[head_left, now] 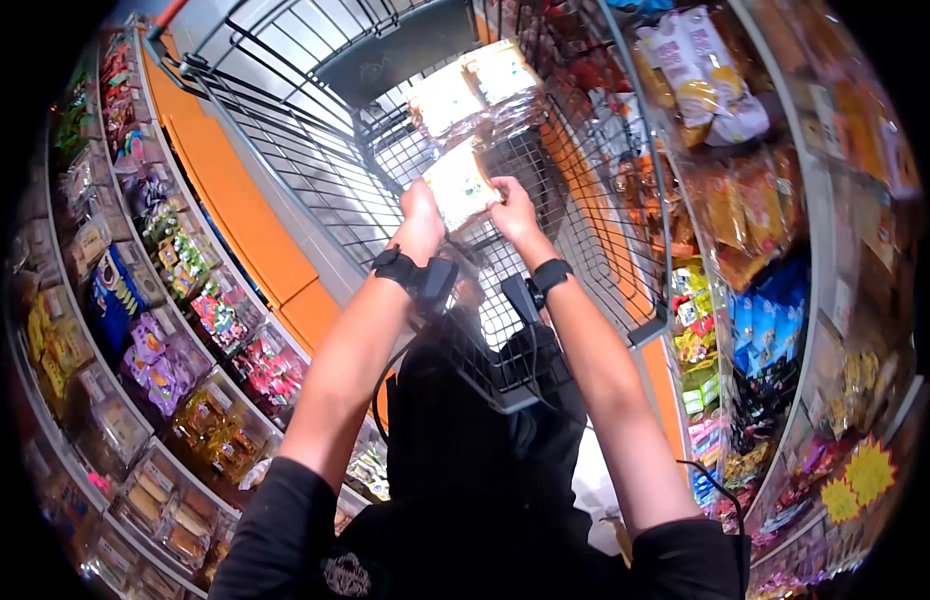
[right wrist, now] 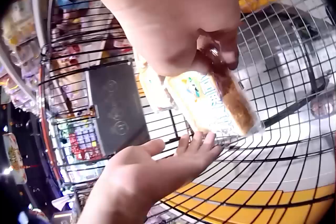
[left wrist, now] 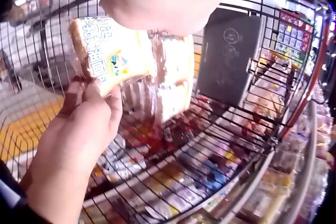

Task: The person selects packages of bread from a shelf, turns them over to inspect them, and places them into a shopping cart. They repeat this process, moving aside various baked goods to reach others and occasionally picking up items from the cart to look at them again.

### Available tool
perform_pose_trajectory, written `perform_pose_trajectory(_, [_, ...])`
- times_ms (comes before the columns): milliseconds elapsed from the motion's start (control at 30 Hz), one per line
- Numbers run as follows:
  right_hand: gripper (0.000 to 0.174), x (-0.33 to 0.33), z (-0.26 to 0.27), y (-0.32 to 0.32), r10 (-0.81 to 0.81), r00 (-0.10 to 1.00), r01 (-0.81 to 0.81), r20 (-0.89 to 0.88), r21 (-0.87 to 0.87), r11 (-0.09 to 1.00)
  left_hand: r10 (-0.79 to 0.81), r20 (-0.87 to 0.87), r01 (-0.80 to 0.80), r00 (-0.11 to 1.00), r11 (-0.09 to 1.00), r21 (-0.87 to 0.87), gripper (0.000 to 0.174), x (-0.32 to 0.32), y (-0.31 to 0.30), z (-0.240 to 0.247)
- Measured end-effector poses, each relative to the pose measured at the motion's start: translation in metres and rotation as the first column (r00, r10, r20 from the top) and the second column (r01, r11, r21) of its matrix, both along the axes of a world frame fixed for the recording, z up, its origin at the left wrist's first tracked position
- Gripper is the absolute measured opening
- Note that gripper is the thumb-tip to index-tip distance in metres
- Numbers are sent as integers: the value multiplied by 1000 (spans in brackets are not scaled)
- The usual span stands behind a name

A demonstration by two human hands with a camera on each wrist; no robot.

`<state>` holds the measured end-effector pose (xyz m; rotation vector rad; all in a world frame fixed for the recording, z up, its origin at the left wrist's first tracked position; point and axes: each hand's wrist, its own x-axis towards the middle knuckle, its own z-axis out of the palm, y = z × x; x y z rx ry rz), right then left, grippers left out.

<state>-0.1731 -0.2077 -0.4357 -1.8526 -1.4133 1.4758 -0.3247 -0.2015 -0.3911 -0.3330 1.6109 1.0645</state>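
A bread packet (head_left: 459, 188) in clear wrap, pale with blue lettering, is between my hands inside the wire shopping cart (head_left: 285, 130). My right hand (head_left: 515, 212) grips its near right edge; in the left wrist view the thumb and fingers (left wrist: 92, 90) pinch the wrapper. My left hand (head_left: 422, 218) is at the packet's left side. In the right wrist view, this left hand (right wrist: 157, 169) has its fingers extended and its palm turned up, fingertips right at the packet's edge. Two similar packets (head_left: 445, 98) lie further forward in the cart, brightly lit.
A dark panel (head_left: 393, 55) stands at the cart's far end. Shelves of bagged snacks (head_left: 165, 250) run along the left, with an orange base (head_left: 230, 190). More hanging bags (head_left: 750, 210) crowd the right side. The cart's near edge (head_left: 510, 400) is by my legs.
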Motion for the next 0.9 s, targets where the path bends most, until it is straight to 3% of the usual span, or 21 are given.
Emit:
perform_pose_trajectory(67, [33, -18, -37, 9, 44, 993, -45, -109, -11, 999, 135, -73, -139, 988, 989, -51, 44, -4, 5, -33])
perform_pose_trajectory(100, [33, -28, -51, 12, 63, 983, -59, -170, 29, 998, 230, -109, -239, 967, 968, -79, 49, 3, 17, -8])
perform_pose_trajectory(133, [34, -38, -65, 13, 82, 970, -68, -230, 65, 996, 121, -241, -164, 963, 972, -169, 51, -5, 16, -37])
perform_pose_trajectory(167, [36, -49, -90, 10, 4, 950, 6, -312, 31, 999, 50, -306, -134, 951, 956, -260, 54, -7, 25, -35])
perform_pose_trajectory(233, [38, -62, -100, 7, 7, 932, 2, -363, 25, 1000, -104, -394, -95, 913, 886, -455, 61, -8, 46, -26])
perform_pose_trajectory(300, [39, -76, -113, -3, 8, 936, -26, -352, -45, 999, -155, -432, -52, 889, 902, -429, 59, -21, 57, -17])
perform_pose_trajectory(333, [38, -78, -102, -9, -18, 952, -6, -306, -77, 997, -109, -461, -109, 881, 901, -421, 60, -32, 62, -29])
perform_pose_trajectory(367, [37, -80, -92, -12, -61, 935, 30, -351, -92, 995, -261, -475, -15, 840, 865, -501, 61, -43, 63, -39])
perform_pose_trajectory(433, [36, -83, -90, -17, -144, 887, 104, -438, -114, 988, -265, -501, -30, 824, 862, -506, 62, -52, 70, -31])
perform_pose_trajectory(467, [34, -85, -93, -15, -102, 897, 93, -429, -42, 995, -280, -477, -10, 833, 854, -520, 62, -52, 75, -24])
perform_pose_trajectory(567, [33, -94, -103, -2, -122, 941, 116, -316, -39, 992, -262, -509, 20, 820, 902, -431, 61, -66, 85, -53])
perform_pose_trajectory(600, [33, -100, -104, 2, -168, 938, 169, -304, -21, 985, -210, -498, 84, 841, 961, -263, 61, -70, 83, -51])
perform_pose_trajectory(700, [33, -106, -100, 7, -129, 984, 138, -127, 66, 988, -292, -518, 77, 804, 915, -396, 61, -72, 91, -46])
perform_pose_trajectory(733, [33, -110, -104, 3, -183, 980, 190, -81, 91, 978, -268, -461, 69, 846, 912, -404, 61, -71, 94, -39])
perform_pose_trajectory(767, [33, -113, -121, 1, -210, 972, 220, -107, 88, 972, -370, -435, 167, 821, 883, -438, 61, -69, 90, -29])
perform_pose_trajectory(833, [41, -119, -131, -3, -344, 939, 345, -19, 42, 938, -476, -467, 212, 745, 833, -511, 62, -69, 88, -47])
perform_pose_trajectory(900, [56, -130, -145, -11, -570, 804, 554, -167, -138, 821, -529, -475, 288, 703, 823, -490, 63, -73, 72, -73])
